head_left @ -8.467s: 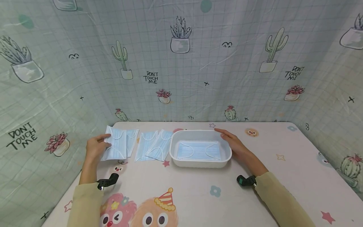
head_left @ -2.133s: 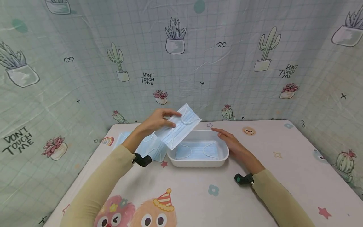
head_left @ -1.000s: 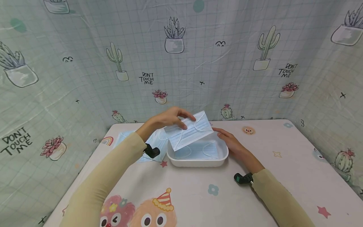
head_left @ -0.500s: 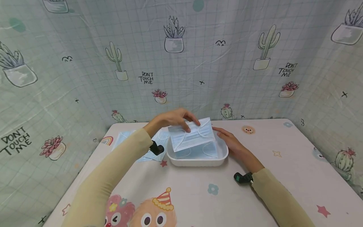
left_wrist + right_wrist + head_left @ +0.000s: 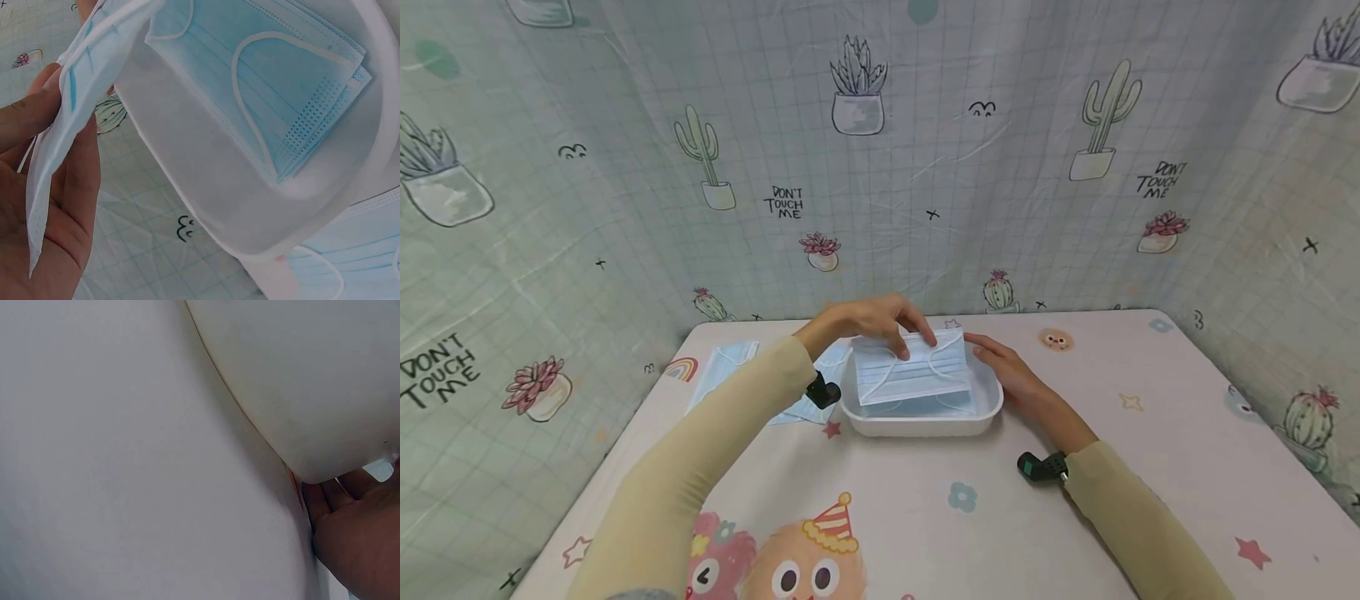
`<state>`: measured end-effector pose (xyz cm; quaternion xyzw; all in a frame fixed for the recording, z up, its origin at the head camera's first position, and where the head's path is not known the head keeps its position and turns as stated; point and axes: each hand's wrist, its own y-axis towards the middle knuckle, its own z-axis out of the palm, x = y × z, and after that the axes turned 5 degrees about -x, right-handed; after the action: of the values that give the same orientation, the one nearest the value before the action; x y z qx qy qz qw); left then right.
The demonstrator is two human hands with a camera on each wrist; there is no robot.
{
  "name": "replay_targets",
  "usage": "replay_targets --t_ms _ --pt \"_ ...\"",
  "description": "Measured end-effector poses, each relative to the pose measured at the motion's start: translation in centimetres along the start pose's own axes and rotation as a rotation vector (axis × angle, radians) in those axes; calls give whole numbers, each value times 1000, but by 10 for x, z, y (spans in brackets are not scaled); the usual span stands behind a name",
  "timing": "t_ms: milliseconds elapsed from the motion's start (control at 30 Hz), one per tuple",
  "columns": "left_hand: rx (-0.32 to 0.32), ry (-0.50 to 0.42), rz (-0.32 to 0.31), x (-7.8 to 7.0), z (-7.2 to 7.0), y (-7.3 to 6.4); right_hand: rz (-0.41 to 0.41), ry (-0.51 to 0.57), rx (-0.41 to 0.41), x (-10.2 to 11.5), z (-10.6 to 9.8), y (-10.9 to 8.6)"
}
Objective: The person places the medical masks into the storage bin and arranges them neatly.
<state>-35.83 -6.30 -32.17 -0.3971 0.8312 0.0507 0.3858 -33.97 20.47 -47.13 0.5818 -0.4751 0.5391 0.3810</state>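
Fingers (image 5: 917,320) of left hand (image 5: 880,318): pinched together on one blue face mask (image 5: 917,377), slanted over white tub (image 5: 921,427). Stacked masks (image 5: 269,81): inside tub. Right hand (image 5: 1015,375): fingers extended against tub's right end. Loose masks (image 5: 724,365): on table (image 5: 1037,542), left of tub.

The pale tabletop (image 5: 137,475) occupies the left and lower part of the field, and the smooth outer wall of a white container (image 5: 306,381) fills the upper right, its curved lower edge marked by a thin brownish line with soft shadow alongside. At the lower right the right hand (image 5: 361,531) lies in dark shade beside the container's rounded corner, fingers directed toward the wall and partly hidden. A narrow reddish mark (image 5: 295,485) shows on the tabletop near that corner.
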Motion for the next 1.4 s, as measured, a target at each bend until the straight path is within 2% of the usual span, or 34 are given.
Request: replay_targets --t_ms 267,533,833,967,1267,1400 --pt "63 19 3 -1 3 4 -28 15 2 1 -1 0" --pt "57 15 -20 0 6 9 -62 -3 7 2 -3 1" --pt "59 11 -95 7 8 16 -46 -10 -1 2 -1 3" --pt "72 23 -108 9 13 20 -44 -12 -5 2 0 3" --pt "96 43 -81 11 24 28 -49 -8 8 4 0 0" --pt "105 30 -88 12 27 32 -45 0 6 4 -1 0"
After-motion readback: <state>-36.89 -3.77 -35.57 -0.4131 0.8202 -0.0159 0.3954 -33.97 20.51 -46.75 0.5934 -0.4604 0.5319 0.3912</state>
